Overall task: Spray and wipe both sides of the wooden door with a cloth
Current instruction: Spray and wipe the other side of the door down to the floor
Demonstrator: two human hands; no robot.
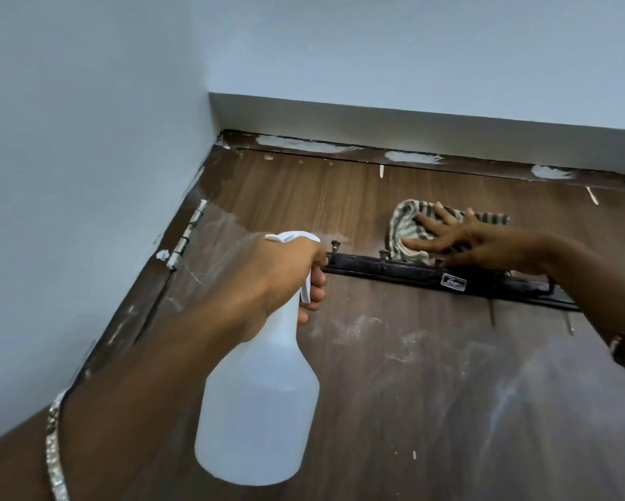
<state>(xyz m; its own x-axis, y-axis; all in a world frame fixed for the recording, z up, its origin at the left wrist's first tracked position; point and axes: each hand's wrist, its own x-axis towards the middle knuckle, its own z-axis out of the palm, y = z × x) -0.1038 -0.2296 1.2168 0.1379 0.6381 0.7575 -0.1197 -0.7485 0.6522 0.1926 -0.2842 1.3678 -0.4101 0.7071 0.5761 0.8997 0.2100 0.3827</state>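
- Gripping the neck of the white spray bottle (260,410), the left hand (282,273) has its fingers curled round the trigger; the nozzle faces the wooden door (394,374).
- The right hand (448,236) lies flat with fingers spread straight, pressing the striped cloth (399,220) against the door's upper part, just above the black bar (484,283).
- White smears and streaks mark the door face and its top edge.
- A metal hinge (186,240) sits at the door's left edge, beside the pale blue wall (87,139).
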